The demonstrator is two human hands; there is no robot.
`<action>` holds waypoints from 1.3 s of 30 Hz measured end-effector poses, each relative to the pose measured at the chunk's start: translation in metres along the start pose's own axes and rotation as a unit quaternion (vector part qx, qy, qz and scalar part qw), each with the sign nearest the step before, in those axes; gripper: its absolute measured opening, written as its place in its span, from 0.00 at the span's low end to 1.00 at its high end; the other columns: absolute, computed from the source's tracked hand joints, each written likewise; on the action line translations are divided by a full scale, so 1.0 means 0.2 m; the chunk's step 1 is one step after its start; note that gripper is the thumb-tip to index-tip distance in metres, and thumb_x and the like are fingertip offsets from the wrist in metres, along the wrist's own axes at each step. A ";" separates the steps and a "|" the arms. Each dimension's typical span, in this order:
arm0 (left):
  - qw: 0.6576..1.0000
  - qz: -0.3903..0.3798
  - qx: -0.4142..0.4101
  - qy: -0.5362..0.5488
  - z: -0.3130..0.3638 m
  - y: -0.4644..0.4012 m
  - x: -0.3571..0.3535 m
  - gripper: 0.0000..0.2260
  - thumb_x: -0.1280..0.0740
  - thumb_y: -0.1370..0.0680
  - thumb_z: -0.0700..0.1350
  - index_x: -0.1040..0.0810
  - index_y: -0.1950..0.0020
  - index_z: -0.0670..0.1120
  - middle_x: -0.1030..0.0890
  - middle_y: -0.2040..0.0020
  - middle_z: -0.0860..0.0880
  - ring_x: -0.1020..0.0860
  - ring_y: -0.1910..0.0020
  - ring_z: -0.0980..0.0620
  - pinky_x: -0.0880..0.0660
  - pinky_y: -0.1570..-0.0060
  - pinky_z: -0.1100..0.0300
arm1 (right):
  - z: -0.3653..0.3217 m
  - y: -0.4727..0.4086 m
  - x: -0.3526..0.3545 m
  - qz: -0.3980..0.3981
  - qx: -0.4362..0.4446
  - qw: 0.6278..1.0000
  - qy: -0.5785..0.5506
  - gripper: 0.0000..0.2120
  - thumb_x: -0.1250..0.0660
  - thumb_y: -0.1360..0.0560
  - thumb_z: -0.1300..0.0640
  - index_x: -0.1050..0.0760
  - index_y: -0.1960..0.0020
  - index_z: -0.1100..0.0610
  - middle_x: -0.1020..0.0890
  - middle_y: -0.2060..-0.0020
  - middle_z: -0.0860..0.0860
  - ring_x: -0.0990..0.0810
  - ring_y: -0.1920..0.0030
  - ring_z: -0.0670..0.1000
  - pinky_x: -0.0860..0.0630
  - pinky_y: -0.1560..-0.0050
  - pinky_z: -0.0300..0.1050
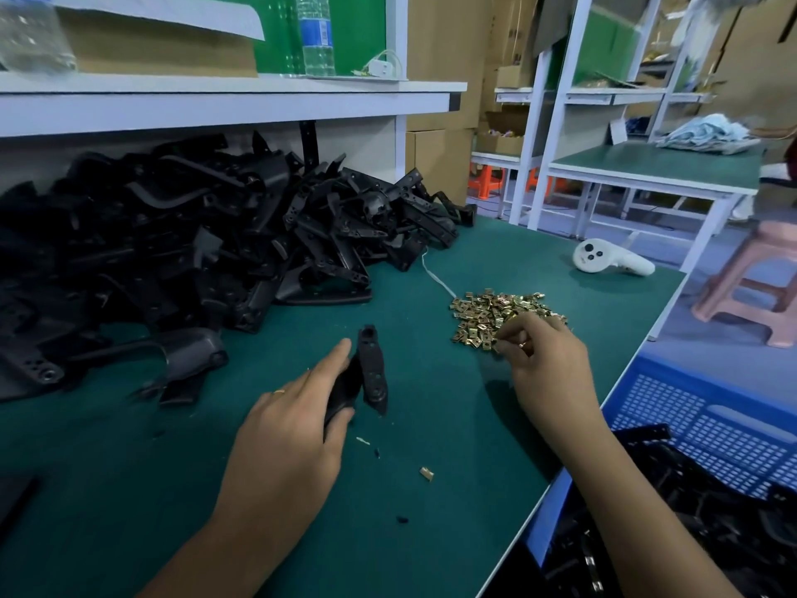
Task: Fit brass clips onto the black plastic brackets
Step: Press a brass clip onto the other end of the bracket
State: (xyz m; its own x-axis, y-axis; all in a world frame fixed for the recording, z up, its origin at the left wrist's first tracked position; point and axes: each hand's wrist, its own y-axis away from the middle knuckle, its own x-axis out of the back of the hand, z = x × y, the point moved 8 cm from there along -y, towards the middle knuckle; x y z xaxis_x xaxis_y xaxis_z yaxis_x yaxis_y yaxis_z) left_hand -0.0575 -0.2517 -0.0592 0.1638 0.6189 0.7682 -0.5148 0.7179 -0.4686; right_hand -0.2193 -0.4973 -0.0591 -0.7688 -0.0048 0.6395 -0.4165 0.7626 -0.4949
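Observation:
My left hand [297,407] grips a black plastic bracket [371,373] near the middle of the green table; the bracket's long arm sticks up and away from my fingers. My right hand [545,360] rests at the near edge of a heap of small brass clips [496,312], its fingertips pinched together among them. Whether a clip is caught between those fingers I cannot make out. One loose brass clip [426,473] lies on the mat between my forearms. A big pile of black brackets [181,252] fills the table's left side under a shelf.
A white handheld controller [604,258] lies at the far right of the green table [431,533]. A blue slotted crate [707,429] holding black parts stands off the table's right edge. Water bottle [318,34] and cardboard sit on the shelf above. A pink stool [759,287] stands beyond.

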 end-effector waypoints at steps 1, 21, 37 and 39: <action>1.000 -0.005 -0.007 0.005 0.00 0.00 -0.01 0.34 0.29 0.20 0.44 0.39 0.18 0.57 0.25 0.29 0.60 0.25 0.37 0.58 0.27 0.39 0.58 | 0.01 0.00 0.02 0.015 -0.013 0.999 -0.042 0.05 0.27 0.23 0.61 0.19 0.53 0.52 0.20 0.58 0.46 0.23 0.56 0.46 0.30 0.57 0.39; 0.994 -0.008 -0.106 0.023 0.06 0.01 -0.03 0.30 0.27 0.23 0.38 0.28 0.23 0.54 0.25 0.35 0.61 0.26 0.38 0.55 0.27 0.41 0.58 | -0.26 0.38 -0.16 -0.113 -0.178 0.804 -0.555 0.05 0.27 0.25 0.68 0.18 0.49 0.66 0.16 0.59 0.64 0.17 0.61 0.54 0.18 0.57 0.42; 0.997 -0.014 -0.076 0.008 0.02 -0.01 -0.05 0.31 0.29 0.21 0.44 0.35 0.24 0.69 0.31 0.38 0.68 0.28 0.38 0.61 0.30 0.46 0.66 | -0.24 0.37 -0.17 -0.116 -0.115 0.845 -0.510 0.05 0.25 0.25 0.64 0.16 0.53 0.56 0.16 0.63 0.53 0.18 0.62 0.51 0.21 0.56 0.39; 0.997 -0.015 -0.072 0.010 0.01 -0.01 -0.05 0.31 0.29 0.21 0.45 0.34 0.24 0.68 0.30 0.38 0.68 0.28 0.38 0.60 0.28 0.46 0.64 | -0.25 0.37 -0.16 -0.111 -0.109 0.846 -0.511 0.05 0.24 0.26 0.63 0.15 0.53 0.55 0.16 0.62 0.52 0.18 0.60 0.49 0.21 0.55 0.37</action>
State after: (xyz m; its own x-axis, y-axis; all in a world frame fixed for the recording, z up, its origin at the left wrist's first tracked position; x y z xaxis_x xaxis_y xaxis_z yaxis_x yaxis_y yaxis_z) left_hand -0.0597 -0.2592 -0.0645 0.1945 0.6024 0.7741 -0.3840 0.7730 -0.5050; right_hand -0.2017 -0.4082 -0.0860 -0.7475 -0.6353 -0.1941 -0.5922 0.7697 -0.2385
